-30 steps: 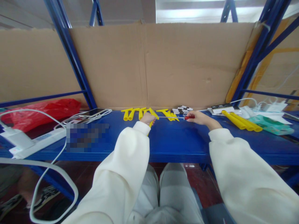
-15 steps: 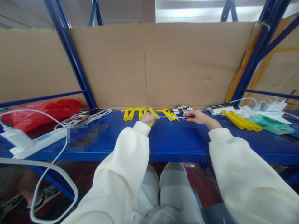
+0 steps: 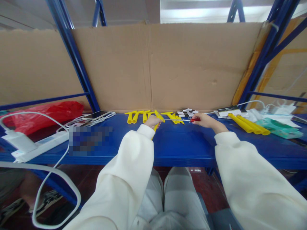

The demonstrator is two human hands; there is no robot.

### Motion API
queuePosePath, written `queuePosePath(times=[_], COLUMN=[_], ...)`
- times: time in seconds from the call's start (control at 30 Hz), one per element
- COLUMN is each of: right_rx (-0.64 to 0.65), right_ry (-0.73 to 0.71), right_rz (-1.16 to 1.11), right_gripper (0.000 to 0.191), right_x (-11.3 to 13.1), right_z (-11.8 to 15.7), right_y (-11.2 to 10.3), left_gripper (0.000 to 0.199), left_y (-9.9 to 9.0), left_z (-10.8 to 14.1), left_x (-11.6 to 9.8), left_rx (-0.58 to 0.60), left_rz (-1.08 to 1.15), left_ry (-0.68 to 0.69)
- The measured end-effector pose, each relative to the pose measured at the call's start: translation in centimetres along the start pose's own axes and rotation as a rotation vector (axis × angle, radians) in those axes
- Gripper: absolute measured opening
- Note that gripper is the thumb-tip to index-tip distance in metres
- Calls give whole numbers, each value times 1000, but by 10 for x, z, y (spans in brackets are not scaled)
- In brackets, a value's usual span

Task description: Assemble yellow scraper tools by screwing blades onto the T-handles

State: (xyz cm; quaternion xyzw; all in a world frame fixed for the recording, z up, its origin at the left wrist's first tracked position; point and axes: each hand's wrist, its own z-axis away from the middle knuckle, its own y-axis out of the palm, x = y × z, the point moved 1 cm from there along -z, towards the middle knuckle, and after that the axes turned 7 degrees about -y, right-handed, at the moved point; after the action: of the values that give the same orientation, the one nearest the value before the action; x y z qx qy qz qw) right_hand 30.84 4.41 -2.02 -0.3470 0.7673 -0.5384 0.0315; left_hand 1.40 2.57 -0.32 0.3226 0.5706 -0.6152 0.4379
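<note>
My left hand [image 3: 152, 121] is closed around a yellow T-shaped plastic piece [image 3: 159, 115], whose handle slants down below my fingers. My right hand [image 3: 206, 120] grips the red handle of a screwdriver [image 3: 195, 119]. Its thin metal shaft runs level to the left and reaches the yellow piece at my left fingers; whether the tip touches a screw is too small to make out. Just behind my left hand, several similar yellow T-shaped pieces [image 3: 135, 117] lie in a row. More yellow pieces [image 3: 173, 117] lie behind the shaft, beside a pile of black-and-white strips [image 3: 187, 113].
The blue shelf [image 3: 184, 143] has cardboard [image 3: 192, 67] standing along its back. At right lie yellow tubes [image 3: 248, 124] and a green packet [image 3: 278, 127]. On the left are a red plastic bag [image 3: 48, 116], a white power strip [image 3: 45, 146] and looping cables. A person's foot shows below.
</note>
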Motion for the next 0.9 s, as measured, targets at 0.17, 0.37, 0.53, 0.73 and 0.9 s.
queuePosePath(times=[0.17, 0.37, 0.53, 0.73, 0.9], right_rx=[0, -2, -2, -26, -34], right_ry=[-3, -6, 8, 5, 0], right_rz=[6, 13, 27, 34, 45], right_gripper=[10, 12, 9, 8, 9], right_x=[-1, -1, 2, 2, 1], right_z=[0, 0, 1, 2, 1], right_y=[0, 0, -2, -2, -2], left_gripper=[38, 39, 36, 31, 30], left_y=[0, -1, -2, -2, -3], left_z=[2, 1, -4, -6, -5], left_x=[-1, 0, 2, 2, 2], left_rx=[-3, 2, 52, 112, 139], left_rz=[19, 20, 81, 193, 237], left_ry=[5, -6, -30, -78, -90])
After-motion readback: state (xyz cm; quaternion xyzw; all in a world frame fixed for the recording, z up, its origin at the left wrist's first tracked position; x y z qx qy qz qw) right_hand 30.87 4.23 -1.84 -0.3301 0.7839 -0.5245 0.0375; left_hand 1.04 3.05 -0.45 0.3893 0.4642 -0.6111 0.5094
